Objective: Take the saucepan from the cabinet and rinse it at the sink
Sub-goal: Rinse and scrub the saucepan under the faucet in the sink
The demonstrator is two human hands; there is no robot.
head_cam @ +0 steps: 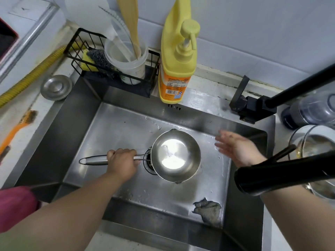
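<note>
Left grip [121, 160] curls round the round steel saucepan [175, 156]'s wire-loop handle — right grip [235, 147] open, blurred.

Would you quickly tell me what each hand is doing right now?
Left hand: grips the saucepan handle.
Right hand: open, holding nothing.

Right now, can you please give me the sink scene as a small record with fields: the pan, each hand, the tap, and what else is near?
saucepan: held over the sink drain, opening up, inside shiny
left hand: grips the saucepan handle
right hand: open, blurred, beside the pan, touches nothing
tap: black spout over the right side; no water stream visible
sink floor: wet drops, grey rag at the near right
behind the sink: yellow soap bottle, wire rack with scrubbers and a cup
</note>
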